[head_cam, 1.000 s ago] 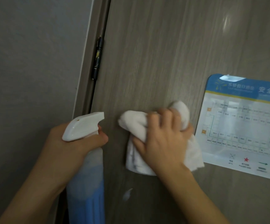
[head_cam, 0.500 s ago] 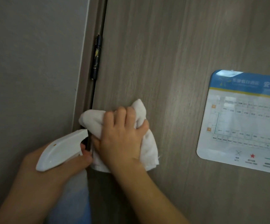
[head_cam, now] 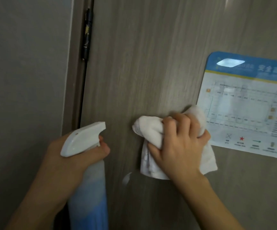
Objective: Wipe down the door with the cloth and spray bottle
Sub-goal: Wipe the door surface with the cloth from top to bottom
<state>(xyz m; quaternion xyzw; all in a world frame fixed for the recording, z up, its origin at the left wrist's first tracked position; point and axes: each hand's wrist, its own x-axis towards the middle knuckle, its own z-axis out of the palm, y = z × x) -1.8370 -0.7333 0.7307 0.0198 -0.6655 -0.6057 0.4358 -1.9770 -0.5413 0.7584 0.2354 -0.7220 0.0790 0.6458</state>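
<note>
The grey-brown wood-grain door (head_cam: 151, 55) fills most of the view. My right hand (head_cam: 179, 146) grips a bunched white cloth (head_cam: 148, 131) and presses it against the door at mid-height, its right end reaching the lower left corner of a sign. My left hand (head_cam: 71, 156) holds a spray bottle (head_cam: 88, 188) by the neck; the bottle has a white trigger head and a translucent blue body, its nozzle pointing toward the door. A small white wet smear (head_cam: 126, 179) sits on the door below the cloth.
A blue and white evacuation-plan sign (head_cam: 250, 105) is fixed to the door at the right. A black hinge (head_cam: 86, 34) sits in the gap between door and frame. The grey wall (head_cam: 23, 80) lies to the left.
My right hand has swept the cloth from the hinge edge back to the right, up to the sign. The spray bottle and my left hand have risen and shifted right in view.
</note>
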